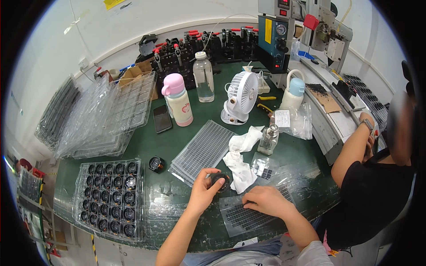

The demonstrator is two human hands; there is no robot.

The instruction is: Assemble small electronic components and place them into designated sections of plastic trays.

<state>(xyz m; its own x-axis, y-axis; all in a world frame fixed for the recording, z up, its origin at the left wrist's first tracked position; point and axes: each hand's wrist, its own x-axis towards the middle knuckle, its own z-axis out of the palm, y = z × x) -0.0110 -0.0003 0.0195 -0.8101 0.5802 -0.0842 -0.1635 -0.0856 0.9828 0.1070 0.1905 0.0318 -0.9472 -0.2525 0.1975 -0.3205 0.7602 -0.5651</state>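
Observation:
My left hand [203, 191] grips a small round black part [222, 181] between thumb and fingers, just above the table. Over a clear sheet with rows of small dark pieces [239, 220], my right hand [268, 201] is bent down, its fingertips drawn together against the sheet. Whatever they pinch is too small to make out. More sheets of the same sort [202, 150] lie beyond my left hand. A similar black part [155, 164] stands alone on the table, beside a clear plastic tray [141, 199] filled with rows of round black parts.
Crumpled white tissue [239, 170], a glass bottle [268, 140], a white fan [242, 95], a pink-lidded bottle [179, 104] and a phone [163, 119] stand or lie beyond my hands. Empty trays [102, 111] are piled left. A co-worker [368, 190] sits right, near a machine [328, 26].

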